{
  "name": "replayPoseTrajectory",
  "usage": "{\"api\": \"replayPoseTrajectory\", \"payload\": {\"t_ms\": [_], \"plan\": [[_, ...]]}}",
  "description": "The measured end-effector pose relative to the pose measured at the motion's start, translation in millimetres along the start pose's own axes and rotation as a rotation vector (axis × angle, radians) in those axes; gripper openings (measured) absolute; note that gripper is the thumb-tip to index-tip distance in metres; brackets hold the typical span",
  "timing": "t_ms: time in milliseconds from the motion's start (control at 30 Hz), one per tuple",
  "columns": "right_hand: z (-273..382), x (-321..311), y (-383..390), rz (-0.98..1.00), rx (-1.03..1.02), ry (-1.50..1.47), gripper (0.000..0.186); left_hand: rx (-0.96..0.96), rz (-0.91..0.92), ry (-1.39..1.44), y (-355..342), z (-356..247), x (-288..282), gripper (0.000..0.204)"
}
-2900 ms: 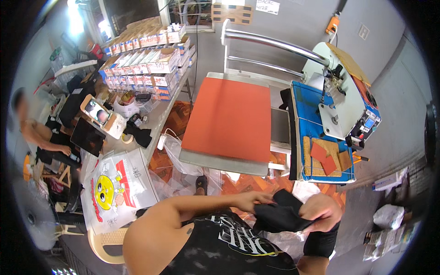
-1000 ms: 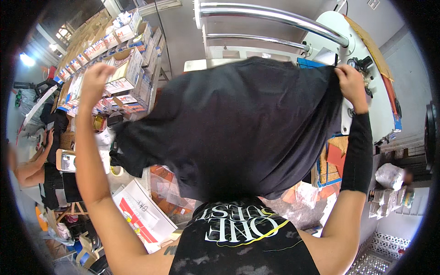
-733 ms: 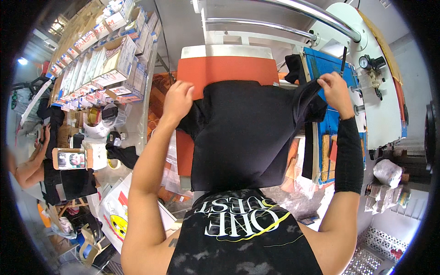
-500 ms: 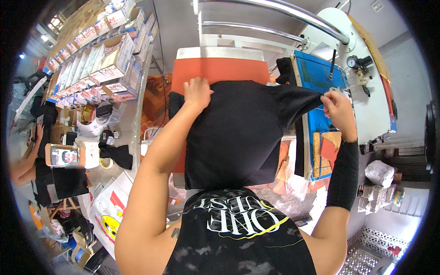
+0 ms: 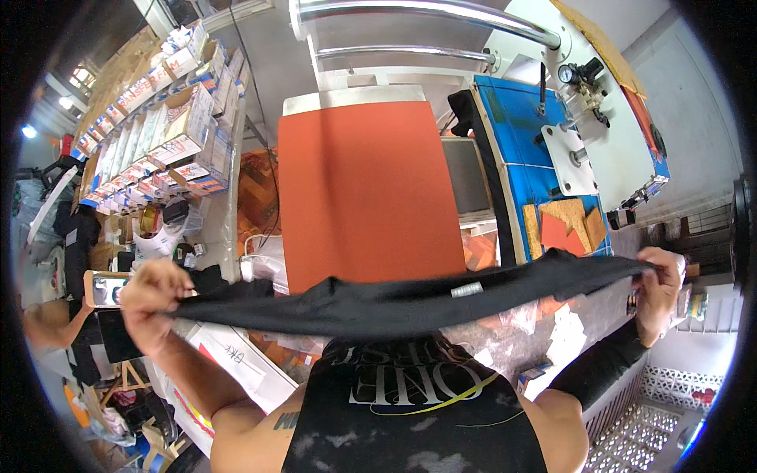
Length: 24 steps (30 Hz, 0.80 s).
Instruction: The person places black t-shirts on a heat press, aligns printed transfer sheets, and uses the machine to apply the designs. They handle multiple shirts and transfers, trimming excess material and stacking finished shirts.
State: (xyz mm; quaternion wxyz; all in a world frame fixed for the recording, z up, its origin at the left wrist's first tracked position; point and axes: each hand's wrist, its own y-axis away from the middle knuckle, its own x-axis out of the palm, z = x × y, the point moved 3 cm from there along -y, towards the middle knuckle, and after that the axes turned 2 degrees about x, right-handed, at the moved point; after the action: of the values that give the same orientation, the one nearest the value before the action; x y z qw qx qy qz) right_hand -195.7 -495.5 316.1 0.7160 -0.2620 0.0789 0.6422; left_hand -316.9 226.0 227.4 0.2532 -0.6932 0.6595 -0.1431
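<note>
A black T-shirt is stretched sideways between my hands, gathered into a long band in front of my chest. My left hand is closed around one end, out at the left. At the other end, my right hand pinches the cloth near its edge. A pale label shows on the shirt's upper edge. Beyond the shirt lies a flat orange pad on a press bed, its near edge hidden by the cloth.
A blue panel with wood scraps stands right of the pad, beside a white machine with a gauge. Chrome bars cross the back. Cartons fill the left table. Another person's arm reaches a phone.
The T-shirt has come off the orange pad toward me and is now stretched wide. My left hand has moved left and nearer; my right hand has moved right and nearer.
</note>
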Motion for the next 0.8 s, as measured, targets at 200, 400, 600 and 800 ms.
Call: {"api": "replayPoseTrajectory", "payload": {"t_ms": [200,400,600,800], "plan": [[46.2,-27.1,-35.9,-0.037,-0.388,0.018,0.019,0.187,0.709,0.449,-42.5,-97.0,-56.2,0.036],[66.3,66.1,-161.0,0.04,-0.194,0.298,0.027,-0.128,-0.312,-0.824,-122.1,-39.8,-75.3,0.028],[-28.7,220.3,-277.9,0.175,-0.179,0.747,0.03,-0.19,-0.079,-1.186,-195.5,135.0,-75.7,0.027],[-169.5,323.9,-322.3,0.17,0.552,-0.012,0.021,-0.898,-0.49,-0.211,-189.6,273.5,-46.6,0.028]]}}
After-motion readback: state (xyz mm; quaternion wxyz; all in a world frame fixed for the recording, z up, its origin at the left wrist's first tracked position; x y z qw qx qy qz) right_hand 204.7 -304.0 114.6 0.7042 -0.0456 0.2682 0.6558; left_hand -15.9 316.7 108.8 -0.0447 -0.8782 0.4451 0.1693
